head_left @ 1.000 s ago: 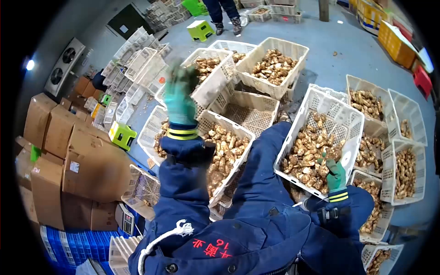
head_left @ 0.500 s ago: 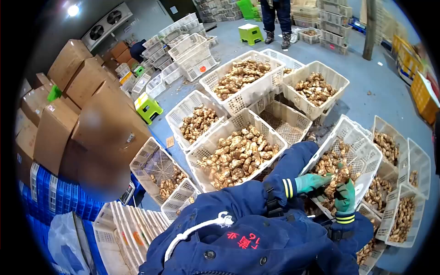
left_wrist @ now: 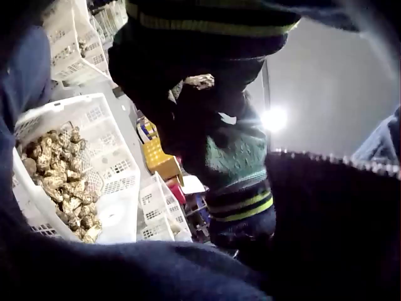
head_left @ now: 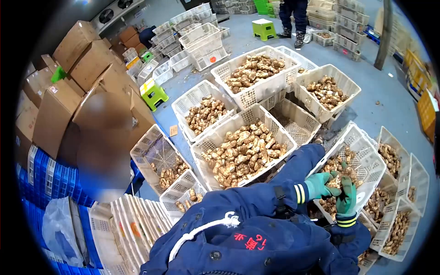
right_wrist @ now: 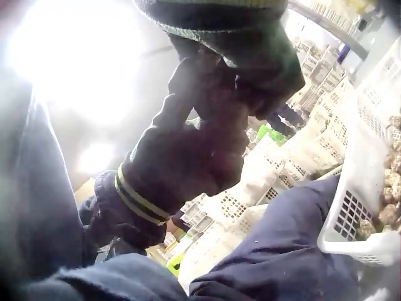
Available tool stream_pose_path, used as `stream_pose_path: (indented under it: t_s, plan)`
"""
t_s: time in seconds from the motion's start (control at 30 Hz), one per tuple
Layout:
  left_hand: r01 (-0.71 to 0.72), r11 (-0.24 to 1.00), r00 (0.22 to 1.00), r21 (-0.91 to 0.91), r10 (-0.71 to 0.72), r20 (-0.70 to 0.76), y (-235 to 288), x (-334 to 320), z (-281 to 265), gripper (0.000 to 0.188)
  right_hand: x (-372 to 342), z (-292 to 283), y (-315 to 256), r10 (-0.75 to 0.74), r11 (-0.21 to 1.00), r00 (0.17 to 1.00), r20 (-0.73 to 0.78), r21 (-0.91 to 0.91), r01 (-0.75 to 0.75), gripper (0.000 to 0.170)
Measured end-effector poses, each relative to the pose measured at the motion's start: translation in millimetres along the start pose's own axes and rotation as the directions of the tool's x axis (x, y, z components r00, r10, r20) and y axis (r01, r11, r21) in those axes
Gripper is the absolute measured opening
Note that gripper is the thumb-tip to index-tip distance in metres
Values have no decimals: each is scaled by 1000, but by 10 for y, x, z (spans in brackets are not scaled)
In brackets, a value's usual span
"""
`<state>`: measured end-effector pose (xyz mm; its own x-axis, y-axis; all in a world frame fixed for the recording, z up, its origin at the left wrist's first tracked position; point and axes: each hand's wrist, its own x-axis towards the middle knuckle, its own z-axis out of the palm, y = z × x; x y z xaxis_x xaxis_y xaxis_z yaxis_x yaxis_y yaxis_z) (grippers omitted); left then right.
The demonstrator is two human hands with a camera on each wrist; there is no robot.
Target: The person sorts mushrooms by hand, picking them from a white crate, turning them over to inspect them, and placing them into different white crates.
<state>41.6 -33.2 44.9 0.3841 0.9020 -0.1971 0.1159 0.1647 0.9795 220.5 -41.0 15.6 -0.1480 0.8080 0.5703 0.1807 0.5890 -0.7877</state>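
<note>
Over the tilted white crate (head_left: 372, 176) at the right, both green-gloved hands meet. My left hand (head_left: 319, 185) holds a pale brown mushroom (head_left: 335, 182) at its fingertips. Beside it my right hand (head_left: 346, 198) has its fingers bent up against the same mushroom. More mushrooms lie in the crate below. In the left wrist view a bit of mushroom (left_wrist: 200, 81) shows between the dark gloves, my right hand (left_wrist: 235, 153) lower down. The right wrist view has my left hand (right_wrist: 182, 153) in shadow, and what the fingers grip there is hidden.
Several crates of mushrooms surround the legs, among them a full crate (head_left: 198, 160) in the middle. Cardboard boxes (head_left: 57, 114) and stacked blue crates (head_left: 36, 183) stand at the left. A person's legs (head_left: 294, 18) and a green stool (head_left: 264, 30) are at the back.
My left hand has come from above the left-hand crates to the tilted crate, beside my right hand. My right hand has risen from the mushrooms there. The head view has swung left.
</note>
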Motion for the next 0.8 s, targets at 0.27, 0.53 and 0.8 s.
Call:
stream_pose_path:
  t_s: [0.27,0.53,0.8]
  plan:
    - [194,981,977,-14,-192,95,83,-39,-118,49,296,-21,51,-206,936,967,153,-259,240,29]
    - [69,990,995,125,-59,-78,-145,33,-239,64,360,303,-132,455,706,851,263,477,-524,37]
    - [45,999,998,0,-45,-32,-136,-11,-195,34,256,-48,130,-158,976,974,160,-124,178,19]
